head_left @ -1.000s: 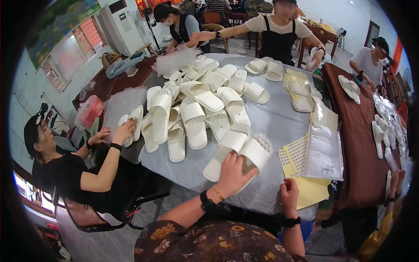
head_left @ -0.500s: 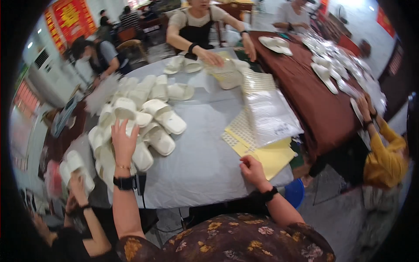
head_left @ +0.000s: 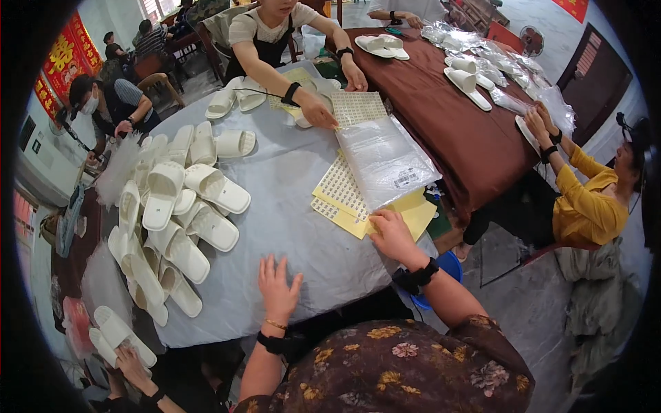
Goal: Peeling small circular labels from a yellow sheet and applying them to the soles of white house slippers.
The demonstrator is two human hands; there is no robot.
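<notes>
My left hand (head_left: 279, 288) hangs over the near edge of the grey-covered table, fingers spread and nothing in it. To its left lies a heap of white slippers (head_left: 187, 253). My right hand (head_left: 398, 237) has curled fingers at the near edge of the yellow sticker sheets (head_left: 344, 182), beside a stack of clear plastic bags (head_left: 389, 162). Its fingertips are partly hidden, so what they pinch, if anything, does not show. Another sheet of small labels (head_left: 358, 107) lies at the far end of the bags.
Across the table a co-worker's hand (head_left: 317, 109) reaches to the labels. A pair of slippers (head_left: 237, 96) lies far left. On the right, a brown-covered table (head_left: 441, 138) bears bagged slippers; a person in yellow (head_left: 592, 199) sits there. A blue bucket (head_left: 447, 268) stands below.
My left hand has left the slipper heap and moved right and nearer to me, empty. My right hand has moved forward to the sticker sheets. The view has shifted right.
</notes>
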